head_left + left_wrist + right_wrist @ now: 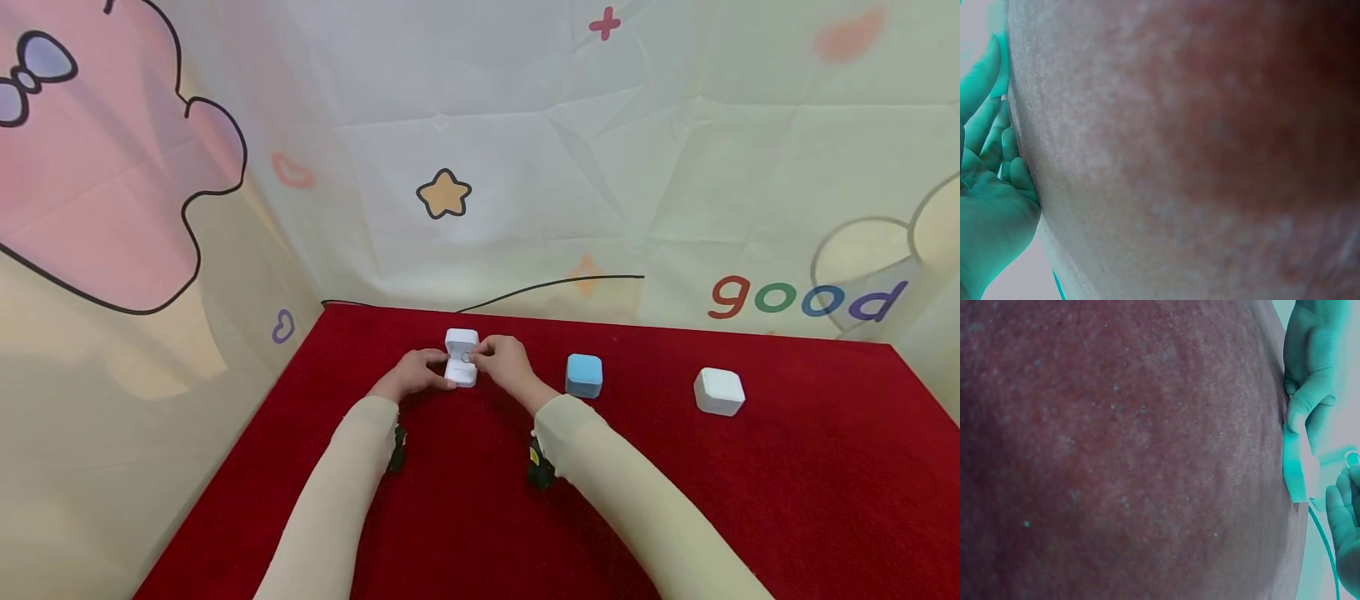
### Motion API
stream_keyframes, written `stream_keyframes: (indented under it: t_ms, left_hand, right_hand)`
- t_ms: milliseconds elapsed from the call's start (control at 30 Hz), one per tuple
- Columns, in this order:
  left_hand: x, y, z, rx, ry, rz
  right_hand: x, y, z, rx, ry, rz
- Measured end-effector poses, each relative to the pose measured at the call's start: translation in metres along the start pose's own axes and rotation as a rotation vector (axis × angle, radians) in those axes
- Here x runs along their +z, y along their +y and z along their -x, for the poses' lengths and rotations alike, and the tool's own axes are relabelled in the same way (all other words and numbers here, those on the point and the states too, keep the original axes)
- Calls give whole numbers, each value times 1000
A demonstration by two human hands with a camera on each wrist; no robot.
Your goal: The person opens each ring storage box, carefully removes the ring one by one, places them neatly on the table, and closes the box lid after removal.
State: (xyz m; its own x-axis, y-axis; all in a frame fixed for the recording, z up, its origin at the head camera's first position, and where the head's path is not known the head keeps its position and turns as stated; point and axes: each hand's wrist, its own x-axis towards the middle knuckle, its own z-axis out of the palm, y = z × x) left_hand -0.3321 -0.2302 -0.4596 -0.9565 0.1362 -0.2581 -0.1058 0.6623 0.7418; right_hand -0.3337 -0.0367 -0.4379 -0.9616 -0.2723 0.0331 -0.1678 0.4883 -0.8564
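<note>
A small white ring box (461, 372) stands with its lid raised on the red cloth. My left hand (412, 372) grips the box from its left side, thumb near the front edge. At the box's right side is my right hand (506, 362), pinching a thin ring (466, 357) over the opening. In the right wrist view, the ring (1352, 457) shows at the fingertips of the right hand (1346, 525), while the left hand (1313, 369) holds the box (1295, 465). The left wrist view is mostly cloth, with the left hand (997, 200) at its edge.
A closed light-blue box (583, 375) sits right of my right hand. Farther right is a closed white box (719, 391). Red cloth (450, 517) covers the table, and a printed backdrop (510, 217) rises behind its far edge and along the left.
</note>
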Motion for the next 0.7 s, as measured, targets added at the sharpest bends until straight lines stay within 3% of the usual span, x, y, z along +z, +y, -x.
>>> stream_keyframes:
  t_ms: [700]
  left_hand:
    - [-1, 2, 3, -6, -2, -9]
  right_hand:
    - [-5, -6, 5, -4, 5, 3]
